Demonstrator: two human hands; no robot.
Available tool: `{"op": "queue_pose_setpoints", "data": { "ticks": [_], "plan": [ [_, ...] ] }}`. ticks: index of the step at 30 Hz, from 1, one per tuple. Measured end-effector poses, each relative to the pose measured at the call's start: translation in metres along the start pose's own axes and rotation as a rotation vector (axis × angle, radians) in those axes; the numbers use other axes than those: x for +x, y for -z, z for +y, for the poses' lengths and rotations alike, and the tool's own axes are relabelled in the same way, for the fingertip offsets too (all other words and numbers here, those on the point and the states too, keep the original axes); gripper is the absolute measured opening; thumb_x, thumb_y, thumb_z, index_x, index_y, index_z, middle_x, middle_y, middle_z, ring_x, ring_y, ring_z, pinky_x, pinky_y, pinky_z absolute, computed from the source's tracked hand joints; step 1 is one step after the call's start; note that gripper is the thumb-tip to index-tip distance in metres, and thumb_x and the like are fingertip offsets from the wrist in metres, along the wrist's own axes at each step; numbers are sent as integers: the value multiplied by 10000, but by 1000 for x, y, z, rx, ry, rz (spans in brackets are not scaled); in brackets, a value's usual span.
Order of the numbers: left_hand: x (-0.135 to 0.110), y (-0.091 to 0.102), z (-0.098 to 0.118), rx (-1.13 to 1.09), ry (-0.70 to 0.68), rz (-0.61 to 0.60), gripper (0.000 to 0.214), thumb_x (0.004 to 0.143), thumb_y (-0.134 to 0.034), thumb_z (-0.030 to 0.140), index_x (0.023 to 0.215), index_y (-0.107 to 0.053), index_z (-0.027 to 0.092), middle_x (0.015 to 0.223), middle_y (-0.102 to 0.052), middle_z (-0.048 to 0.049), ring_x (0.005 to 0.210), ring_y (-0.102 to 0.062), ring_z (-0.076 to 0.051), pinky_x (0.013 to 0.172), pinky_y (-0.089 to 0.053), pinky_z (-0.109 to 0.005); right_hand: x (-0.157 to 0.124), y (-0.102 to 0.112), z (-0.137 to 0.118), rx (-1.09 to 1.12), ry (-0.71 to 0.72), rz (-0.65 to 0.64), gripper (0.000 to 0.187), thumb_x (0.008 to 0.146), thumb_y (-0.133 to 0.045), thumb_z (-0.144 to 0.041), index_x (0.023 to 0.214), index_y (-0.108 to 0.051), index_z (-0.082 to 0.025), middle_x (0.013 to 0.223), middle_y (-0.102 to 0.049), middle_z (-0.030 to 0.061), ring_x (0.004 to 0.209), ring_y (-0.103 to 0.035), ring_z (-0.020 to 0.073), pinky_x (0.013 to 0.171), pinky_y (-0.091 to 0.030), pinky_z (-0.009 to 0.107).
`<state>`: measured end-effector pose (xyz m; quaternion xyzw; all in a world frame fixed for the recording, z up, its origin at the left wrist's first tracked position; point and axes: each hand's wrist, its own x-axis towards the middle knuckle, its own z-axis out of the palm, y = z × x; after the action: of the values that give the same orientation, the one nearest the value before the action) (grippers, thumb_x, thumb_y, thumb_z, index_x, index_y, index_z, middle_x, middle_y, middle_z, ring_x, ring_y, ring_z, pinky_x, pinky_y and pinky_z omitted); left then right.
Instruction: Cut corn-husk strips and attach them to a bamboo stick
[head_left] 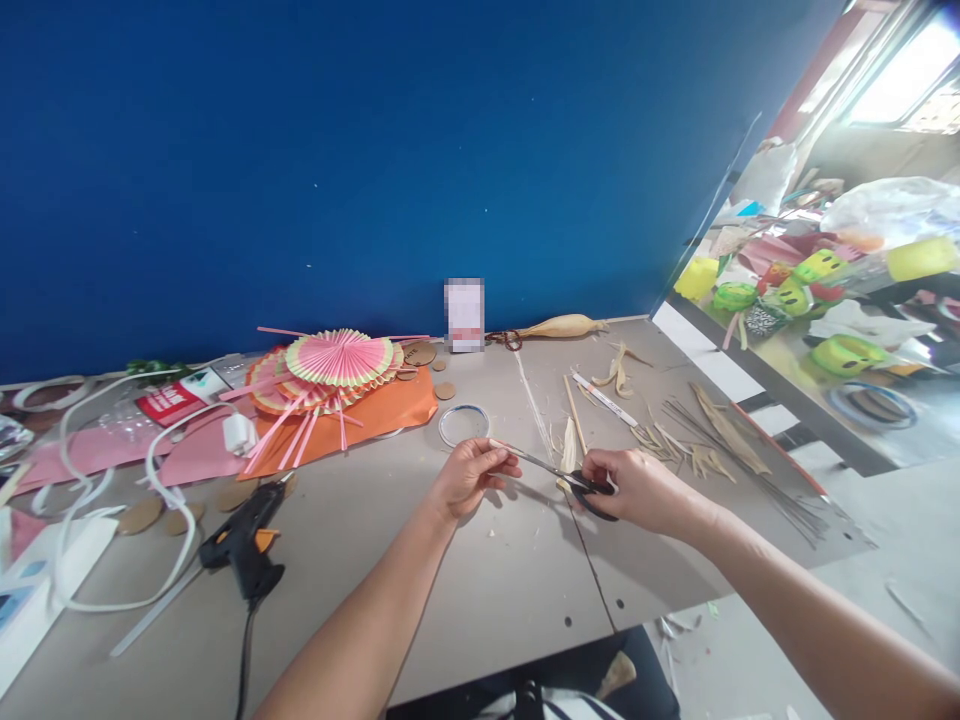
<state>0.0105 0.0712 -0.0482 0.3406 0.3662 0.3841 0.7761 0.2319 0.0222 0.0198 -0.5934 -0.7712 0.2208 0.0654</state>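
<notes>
Black-handled scissors (598, 497) are in my right hand (637, 490), with my fingers through the handles. Their blades point left toward my left hand (474, 475). That hand is closed in a pinch at the blade tips, and whatever lies between its fingertips is too small to make out. Just behind the scissors lies a pale strip of dried husk (570, 445), beside a thin wooden stick (576, 412) and a white pen (606, 400). A roll of clear tape (463, 426) rests flat behind my left hand.
A black glue gun (247, 540) and white cable (154, 470) occupy the left. Pink paper fans (345, 358) lie on orange sheet (409, 405). Husk scraps (675, 450) and thin wires (787, 505) spread rightward. A blue wall (375, 170) bounds the back; the table's front edge is close.
</notes>
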Motion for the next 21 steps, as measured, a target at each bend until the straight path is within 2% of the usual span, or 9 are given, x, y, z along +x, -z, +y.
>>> {"op": "queue_pose_setpoints", "data": {
  "ticks": [21],
  "plan": [
    [0, 0, 0, 32, -13, -14, 188, 619, -665, 252, 650, -566, 95, 650, -601, -34, 600, -620, -133, 392, -431, -142, 3, -1, 0, -10, -2, 18, 114, 653, -536, -309, 636, -495, -203, 576, -537, -44, 504, -423, 80, 465, -266, 178]
  ]
}}
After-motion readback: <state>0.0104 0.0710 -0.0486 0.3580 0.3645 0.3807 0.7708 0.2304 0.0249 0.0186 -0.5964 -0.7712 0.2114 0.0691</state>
